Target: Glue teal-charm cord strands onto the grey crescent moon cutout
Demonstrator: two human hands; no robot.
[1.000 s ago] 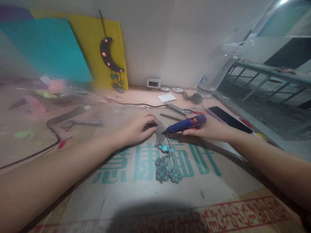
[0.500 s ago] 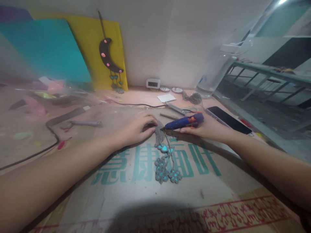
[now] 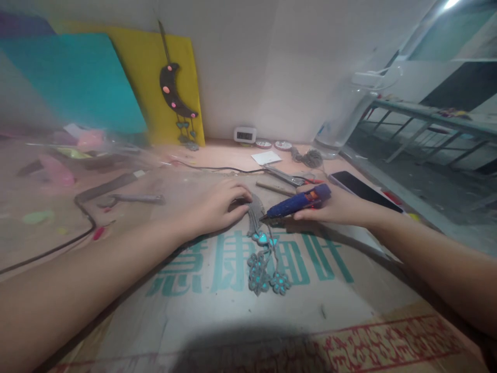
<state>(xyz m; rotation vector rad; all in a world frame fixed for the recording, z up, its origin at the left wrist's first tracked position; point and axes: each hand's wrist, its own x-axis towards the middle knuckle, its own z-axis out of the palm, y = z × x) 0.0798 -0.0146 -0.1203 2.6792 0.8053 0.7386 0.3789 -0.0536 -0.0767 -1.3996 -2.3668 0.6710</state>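
My right hand (image 3: 324,207) grips a blue hot glue gun (image 3: 295,202), its tip pointing down and left at a grey cord piece (image 3: 255,211). The nozzle rests at or just over the piece's right edge; contact is hard to tell. Curled on the other side, my left hand (image 3: 223,207) pinches the left edge of the grey cord piece between thumb and fingers. Cords with turquoise hearts (image 3: 263,238) hang from it toward me, ending in grey cord flowers (image 3: 257,274) with turquoise spots.
Printed cardboard (image 3: 217,321) covers the worktop. Behind are pliers (image 3: 285,175), a stick (image 3: 275,188), a phone (image 3: 363,190), a small clock (image 3: 245,135) and a grey cord bundle (image 3: 306,156). A dark moon ornament (image 3: 171,90) hangs by a yellow board (image 3: 135,57).
My right hand has shifted the glue gun slightly down and to the right, lowering its tip along the cord piece's edge. My left hand has stayed in place.
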